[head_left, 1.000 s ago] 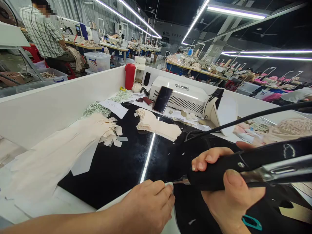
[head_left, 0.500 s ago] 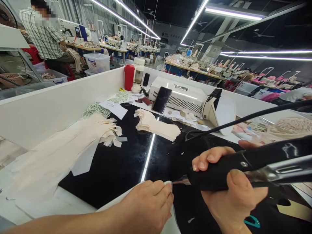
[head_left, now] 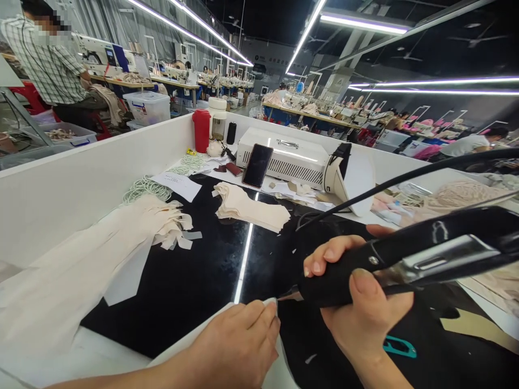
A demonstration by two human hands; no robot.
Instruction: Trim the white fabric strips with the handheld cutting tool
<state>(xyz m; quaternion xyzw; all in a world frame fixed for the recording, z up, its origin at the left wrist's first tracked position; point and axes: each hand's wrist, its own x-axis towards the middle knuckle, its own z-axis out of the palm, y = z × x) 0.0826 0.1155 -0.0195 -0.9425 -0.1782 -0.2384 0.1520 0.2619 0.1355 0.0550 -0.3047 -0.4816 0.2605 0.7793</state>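
Black and silver, our tool sits in our right hand, with fingers wrapped round it, and we should move its thin tip slowly, clear of our left hand. Those left fingers pinch the white cloth just beside the tip. It looks pale and smooth to us, with a curved edge below the fingers.

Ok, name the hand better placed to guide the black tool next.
Right hand, most likely: it grips the black tool, tip close to the pale piece; the left hand pinches that piece.
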